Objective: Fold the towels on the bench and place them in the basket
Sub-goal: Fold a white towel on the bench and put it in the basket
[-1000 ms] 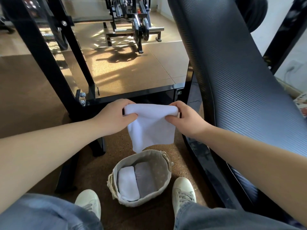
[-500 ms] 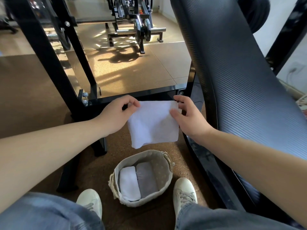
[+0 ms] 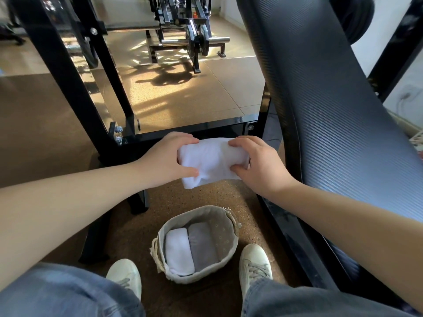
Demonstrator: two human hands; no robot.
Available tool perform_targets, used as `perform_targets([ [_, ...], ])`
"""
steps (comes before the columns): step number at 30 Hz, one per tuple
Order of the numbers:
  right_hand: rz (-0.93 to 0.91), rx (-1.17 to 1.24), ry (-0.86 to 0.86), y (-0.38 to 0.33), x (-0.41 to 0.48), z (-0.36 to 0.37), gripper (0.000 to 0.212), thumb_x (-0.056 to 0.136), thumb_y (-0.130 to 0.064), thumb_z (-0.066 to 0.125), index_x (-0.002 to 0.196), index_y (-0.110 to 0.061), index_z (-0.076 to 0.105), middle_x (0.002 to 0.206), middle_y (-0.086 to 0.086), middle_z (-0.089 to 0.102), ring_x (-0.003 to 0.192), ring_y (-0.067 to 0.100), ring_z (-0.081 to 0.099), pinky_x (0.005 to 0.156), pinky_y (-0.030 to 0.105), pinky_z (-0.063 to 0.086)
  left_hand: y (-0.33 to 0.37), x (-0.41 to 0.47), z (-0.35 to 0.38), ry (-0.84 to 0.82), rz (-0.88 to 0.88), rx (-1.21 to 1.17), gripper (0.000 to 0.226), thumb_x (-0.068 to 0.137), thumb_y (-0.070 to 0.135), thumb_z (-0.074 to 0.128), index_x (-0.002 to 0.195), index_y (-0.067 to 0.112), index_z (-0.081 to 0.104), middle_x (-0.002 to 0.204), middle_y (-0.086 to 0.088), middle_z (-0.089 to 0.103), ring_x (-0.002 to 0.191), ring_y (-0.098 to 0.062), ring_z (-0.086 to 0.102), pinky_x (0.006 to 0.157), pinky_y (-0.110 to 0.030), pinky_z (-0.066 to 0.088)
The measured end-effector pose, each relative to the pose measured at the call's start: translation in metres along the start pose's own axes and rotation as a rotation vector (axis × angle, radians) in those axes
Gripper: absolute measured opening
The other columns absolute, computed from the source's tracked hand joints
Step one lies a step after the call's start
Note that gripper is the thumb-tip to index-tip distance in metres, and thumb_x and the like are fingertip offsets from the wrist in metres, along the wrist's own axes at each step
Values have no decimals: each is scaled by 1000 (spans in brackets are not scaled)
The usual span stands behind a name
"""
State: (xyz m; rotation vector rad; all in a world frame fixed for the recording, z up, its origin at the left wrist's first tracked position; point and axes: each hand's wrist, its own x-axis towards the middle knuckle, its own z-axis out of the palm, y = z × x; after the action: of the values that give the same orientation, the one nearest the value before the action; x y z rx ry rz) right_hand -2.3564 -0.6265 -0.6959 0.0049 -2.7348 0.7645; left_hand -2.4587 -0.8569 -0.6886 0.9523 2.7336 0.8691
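midair, hands (image 3: 166, 159) (image 3: 259, 167) grip towel (image 3: 212, 162) ends above basket (image 3: 197, 211).

Occlusions and crops, head view.
White towel (image 3: 211, 161): both ends are covered by the left hand (image 3: 169, 161) and right hand (image 3: 258, 163) gripping it; fold count not readable. Basket (image 3: 196, 276): its near wall hides the lower ends of the folded white towel (image 3: 178, 250) and grey towel (image 3: 202, 243). Bench pad (image 3: 332, 110) runs off the top and right edges. Both forearms leave the frame at the sides. Heels of the left shoe (image 3: 126, 277) and right shoe (image 3: 255, 264) are under the jeans (image 3: 68, 294). Weight rack (image 3: 183, 24) is cropped by the top edge, with plate markings too small to read.
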Motion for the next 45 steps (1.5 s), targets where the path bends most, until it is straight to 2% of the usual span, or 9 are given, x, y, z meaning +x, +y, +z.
perform_targets([
  [5, 4, -54, -9, 1, -3, 2, 59, 86, -15, 77, 141, -17, 56, 140, 8, 52, 126, 28, 51, 101, 27, 36, 4, 1, 3, 79, 63, 87, 66, 84, 22, 76, 145, 27, 52, 145, 11, 40, 120, 1, 35, 92, -10, 25],
  [12, -18, -77, 4, 1, -3, 1, 46, 85, -22, 70, 130, -17, 62, 118, 5, 61, 110, 23, 56, 92, 32, 46, 4, -3, 3, 26, 132, 270, 53, 90, 31, 60, 142, 29, 51, 127, 7, 56, 118, -14, 45, 83, -30, 34],
  [18, -117, -164, 17, 5, -3, -1, 57, 82, -46, 75, 130, -21, 59, 120, -2, 60, 119, 20, 43, 103, 34, 35, 1, -1, -5, 86, 199, 263, 43, 94, 30, 59, 136, 26, 54, 114, 8, 59, 116, -15, 50, 87, -31, 35],
  [21, -138, -104, -51, 3, 0, -7, 60, 79, -48, 80, 129, -22, 59, 120, -4, 63, 116, 17, 52, 100, 35, 43, -4, -5, -6, 6, 148, 130, 46, 96, 28, 59, 141, 29, 47, 120, 11, 54, 107, -11, 53, 83, -30, 43],
  [26, -205, -30, -98, 0, -8, -3, 54, 83, -33, 79, 132, -22, 58, 121, -2, 66, 109, 16, 62, 90, 37, 53, -3, -12, -4, -148, 214, 188, 68, 91, 37, 68, 151, 32, 35, 141, 10, 47, 125, -9, 47, 102, -31, 43],
  [29, -289, -54, -123, 1, -12, -1, 55, 83, -31, 81, 131, -19, 59, 121, -2, 66, 107, 16, 63, 87, 28, 50, 1, -11, -1, -222, 239, 294, 87, 80, 48, 78, 153, 35, 33, 134, 13, 49, 122, -8, 47, 103, -32, 44],
  [33, -297, -65, -133, 1, -13, -3, 53, 84, -31, 81, 130, -17, 59, 121, -1, 65, 107, 14, 62, 87, 26, 48, 3, -6, -5, -217, 254, 399, 75, 79, 38, 80, 145, 36, 44, 124, 11, 54, 117, -11, 50, 97, -36, 47],
  [39, -253, -51, -190, 4, -8, -4, 45, 78, -25, 82, 118, -21, 61, 109, -6, 64, 99, 9, 59, 83, 29, 53, -2, -5, -1, -154, 284, 507, 53, 88, 38, 72, 136, 33, 51, 118, 11, 55, 113, -11, 51, 94, -33, 47],
  [45, 43, 19, 37, 2, -5, -4, 38, 77, -28, 79, 106, -24, 54, 101, -6, 57, 88, 12, 56, 67, 24, 46, 9, -11, 14, 199, 160, 295, 60, 87, 30, 74, 142, 25, 47, 133, 0, 45, 126, -18, 44, 99, -25, 38],
])
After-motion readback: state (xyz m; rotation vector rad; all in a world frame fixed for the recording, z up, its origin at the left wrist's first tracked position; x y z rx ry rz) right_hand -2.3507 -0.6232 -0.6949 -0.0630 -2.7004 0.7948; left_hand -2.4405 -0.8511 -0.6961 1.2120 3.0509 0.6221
